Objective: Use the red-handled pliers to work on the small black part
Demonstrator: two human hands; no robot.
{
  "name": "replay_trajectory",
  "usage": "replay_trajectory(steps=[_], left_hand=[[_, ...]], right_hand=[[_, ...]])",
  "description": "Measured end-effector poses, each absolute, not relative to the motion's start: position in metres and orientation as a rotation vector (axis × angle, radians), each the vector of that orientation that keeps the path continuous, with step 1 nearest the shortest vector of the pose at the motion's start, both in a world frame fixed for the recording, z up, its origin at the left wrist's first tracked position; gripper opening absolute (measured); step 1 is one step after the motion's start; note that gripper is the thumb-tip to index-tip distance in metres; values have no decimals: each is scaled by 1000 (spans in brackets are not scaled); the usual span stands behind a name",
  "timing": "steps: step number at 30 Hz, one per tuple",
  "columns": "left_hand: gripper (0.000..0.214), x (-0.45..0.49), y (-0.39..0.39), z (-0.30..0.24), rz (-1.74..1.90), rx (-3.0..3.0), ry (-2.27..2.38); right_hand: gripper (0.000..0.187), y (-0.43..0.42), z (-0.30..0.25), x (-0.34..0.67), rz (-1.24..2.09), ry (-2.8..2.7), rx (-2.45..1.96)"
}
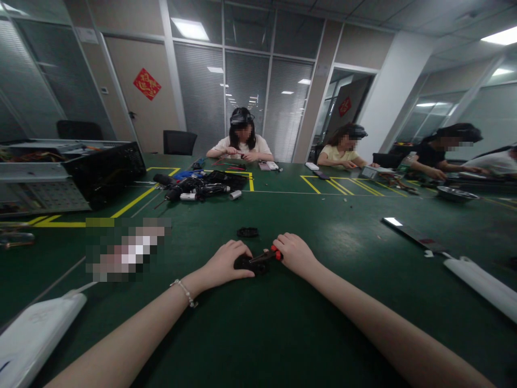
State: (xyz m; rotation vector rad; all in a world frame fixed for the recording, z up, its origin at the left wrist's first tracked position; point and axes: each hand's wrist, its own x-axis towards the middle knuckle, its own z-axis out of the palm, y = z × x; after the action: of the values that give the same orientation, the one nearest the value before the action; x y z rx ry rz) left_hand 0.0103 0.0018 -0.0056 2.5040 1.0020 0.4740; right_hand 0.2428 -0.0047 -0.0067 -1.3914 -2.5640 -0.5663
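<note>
My left hand [226, 261], with a beaded bracelet at the wrist, is closed around a dark black part [260, 265] just above the green table. My right hand [295, 252] grips a hand tool [277, 253] by its red-and-black handle. The tool's thin front end reaches left to the black part and seems to touch it. Its exact kind is too small to tell, and the right fingers partly cover the handle. Beyond both hands, a second small black piece [247, 232] lies flat on the table.
A pile of black tools and parts [197, 186] lies ahead left, near an open computer case [72, 172]. White power banks [44, 337] flank my arms, a phone [416, 231] at right. Several co-workers sit across the table [343, 302]; a metal bowl [457, 194] stands far right.
</note>
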Motion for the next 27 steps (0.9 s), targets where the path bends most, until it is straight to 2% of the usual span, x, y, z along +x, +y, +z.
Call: replay_trajectory(steps=[27], left_hand=[[36,13,-3,1,478,2499,996]], right_hand=[[13,-3,-7,246,-504,-2577,-1317]])
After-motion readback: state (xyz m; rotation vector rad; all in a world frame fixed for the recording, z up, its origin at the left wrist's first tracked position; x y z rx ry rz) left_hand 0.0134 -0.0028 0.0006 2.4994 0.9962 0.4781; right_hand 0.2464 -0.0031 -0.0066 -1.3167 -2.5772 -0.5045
